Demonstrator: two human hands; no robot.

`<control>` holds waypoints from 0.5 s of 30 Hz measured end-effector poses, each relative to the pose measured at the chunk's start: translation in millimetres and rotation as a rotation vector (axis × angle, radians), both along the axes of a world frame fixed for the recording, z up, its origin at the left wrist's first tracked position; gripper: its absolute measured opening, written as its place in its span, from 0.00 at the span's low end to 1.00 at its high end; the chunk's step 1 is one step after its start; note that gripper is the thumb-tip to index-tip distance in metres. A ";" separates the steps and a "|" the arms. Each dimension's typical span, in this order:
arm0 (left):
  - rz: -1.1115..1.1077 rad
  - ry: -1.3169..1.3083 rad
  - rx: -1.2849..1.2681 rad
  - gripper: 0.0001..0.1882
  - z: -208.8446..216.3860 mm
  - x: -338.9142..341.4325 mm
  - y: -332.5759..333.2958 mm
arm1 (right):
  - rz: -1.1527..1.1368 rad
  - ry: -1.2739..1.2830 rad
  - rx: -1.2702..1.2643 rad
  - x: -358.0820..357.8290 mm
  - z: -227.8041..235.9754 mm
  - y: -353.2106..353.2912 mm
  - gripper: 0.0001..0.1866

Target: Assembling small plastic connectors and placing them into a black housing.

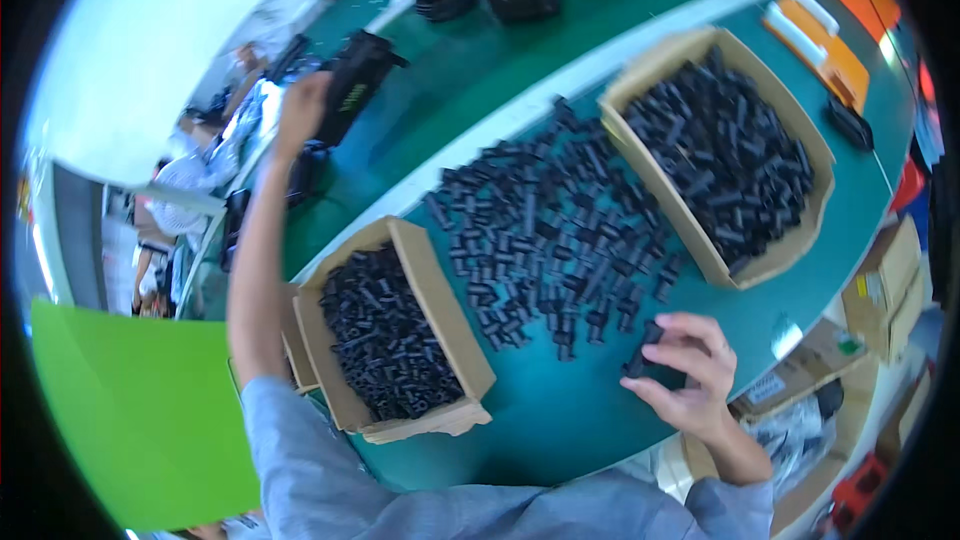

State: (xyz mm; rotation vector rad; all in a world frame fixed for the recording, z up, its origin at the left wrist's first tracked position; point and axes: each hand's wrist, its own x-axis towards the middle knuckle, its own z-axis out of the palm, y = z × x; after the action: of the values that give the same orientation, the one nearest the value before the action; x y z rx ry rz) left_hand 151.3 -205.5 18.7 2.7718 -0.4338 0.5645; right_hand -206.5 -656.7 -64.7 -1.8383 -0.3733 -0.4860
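My left arm stretches to the far left, where my left hand [303, 108] is closed at the left edge of a black bag-like case [358, 80] with small green markings. Motion blurs its fingers a little. Near the front right edge of the green table, my right hand [690, 365] pinches a short black tubular plastic part [645, 348] between thumb and fingers. Many similar black parts [540, 225] lie spread over the table's middle, just beyond this hand.
An open cardboard box [450, 340] of small black parts stands left; another cardboard box [655, 175] of larger black parts stands right. An orange tray [845, 75] and a black object [848, 125] lie far right. A bright green panel [140, 410] is at lower left. Other people sit far left.
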 end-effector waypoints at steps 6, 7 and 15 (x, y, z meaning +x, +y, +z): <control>0.044 0.253 -0.488 0.21 86.6 -155.6 -71.5 | -0.072 -0.071 0.200 -2.1 -6.2 -10.8 0.20; -0.072 0.446 -0.439 0.17 98.1 -187.9 -90.4 | -0.051 -0.059 0.211 -3.5 -1.8 -16.0 0.21; -0.324 1.343 -0.385 0.08 19.9 -330.9 -195.6 | -0.018 0.074 0.078 -24.3 33.5 -78.4 0.23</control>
State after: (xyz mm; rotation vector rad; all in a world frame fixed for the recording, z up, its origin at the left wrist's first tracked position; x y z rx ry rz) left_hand -179.7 -401.1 38.6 2.0179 -0.3429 -1.1083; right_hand -230.8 -735.1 -31.2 -1.7800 -0.2840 -0.4377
